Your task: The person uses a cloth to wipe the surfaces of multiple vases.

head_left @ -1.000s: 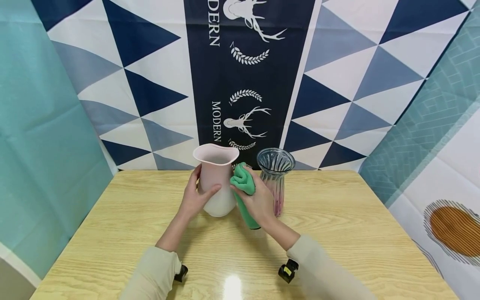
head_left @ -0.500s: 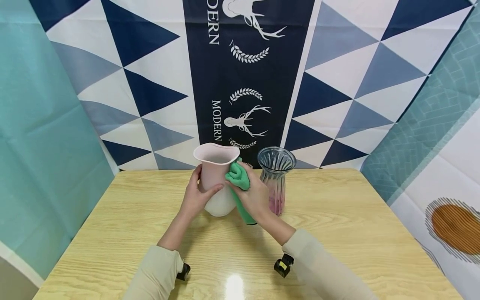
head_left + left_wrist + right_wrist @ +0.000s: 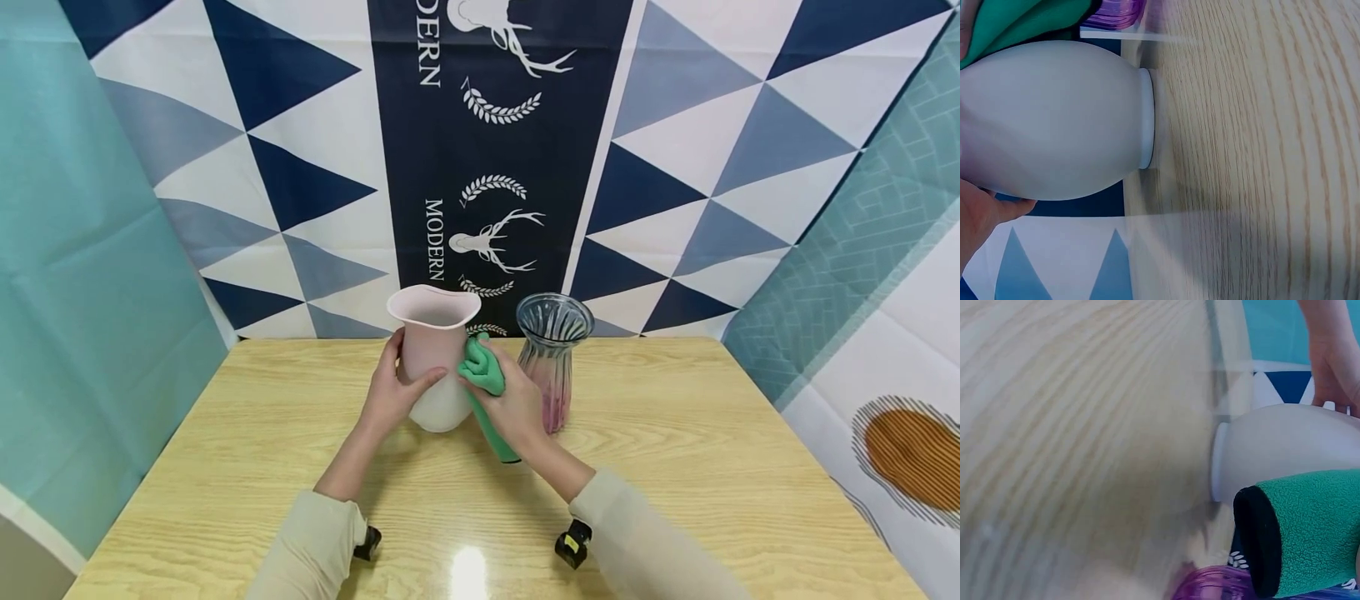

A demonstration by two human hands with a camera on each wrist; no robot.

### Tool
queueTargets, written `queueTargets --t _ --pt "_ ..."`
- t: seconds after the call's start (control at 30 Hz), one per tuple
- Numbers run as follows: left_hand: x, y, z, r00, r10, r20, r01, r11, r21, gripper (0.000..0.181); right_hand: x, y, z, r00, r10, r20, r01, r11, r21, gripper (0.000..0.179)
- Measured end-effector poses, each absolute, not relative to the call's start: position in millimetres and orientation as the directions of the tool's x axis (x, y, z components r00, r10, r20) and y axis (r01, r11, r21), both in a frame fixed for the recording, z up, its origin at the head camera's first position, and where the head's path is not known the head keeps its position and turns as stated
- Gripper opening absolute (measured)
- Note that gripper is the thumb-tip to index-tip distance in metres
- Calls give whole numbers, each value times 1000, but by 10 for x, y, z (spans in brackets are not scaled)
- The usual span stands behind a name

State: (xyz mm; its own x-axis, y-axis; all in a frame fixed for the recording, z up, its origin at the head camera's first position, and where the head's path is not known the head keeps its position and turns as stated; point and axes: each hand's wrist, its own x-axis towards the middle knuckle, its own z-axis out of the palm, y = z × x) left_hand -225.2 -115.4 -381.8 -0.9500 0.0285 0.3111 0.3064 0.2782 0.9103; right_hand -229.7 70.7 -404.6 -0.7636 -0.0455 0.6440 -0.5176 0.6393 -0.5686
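A pale pink-to-white vase (image 3: 433,350) with a wavy rim stands upright near the back of the table. My left hand (image 3: 390,392) grips its left side, thumb across the front. My right hand (image 3: 517,404) holds a bunched green cloth (image 3: 483,367) against the vase's right side, and the cloth's loose end hangs below the fingers. In the right wrist view that cloth (image 3: 1310,531) shows a fuzzy surface and a black edge. The left wrist view shows the rounded lower body of the vase (image 3: 1060,119) and its narrow foot on the wood.
Just right of my right hand stands a ribbed glass vase (image 3: 551,367), blue-grey at the top and pink below. The wooden table (image 3: 300,433) meets a patterned backdrop (image 3: 315,167) behind both vases. Fabric hangs at both sides.
My right hand moved the cloth slightly up and left along the vase, then back down and a little right. The left hand and the vase stay in place.
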Motion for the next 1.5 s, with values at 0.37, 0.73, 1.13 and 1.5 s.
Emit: queueTargets --t 0.37,0.73,1.13,1.5 --pt "-2232 -1152 -3787 -950 35 310 308 274 911 84 -2254 785 -4285 -803 -35 596 -464 665 -586 59" --pt "-2350 -1179 -3986 -953 24 301 295 280 913 87 -2208 836 -4317 -801 -37 598 -469 661 -586 60" --pt "-2437 -1242 -4096 -940 11 341 330 286 900 88 -2315 776 -3942 -690 -47 722 -613 568 -549 61" --pt "-2472 -1220 -4106 -939 18 345 334 299 894 88 -2393 735 -3808 -660 -41 750 -646 541 -539 60"
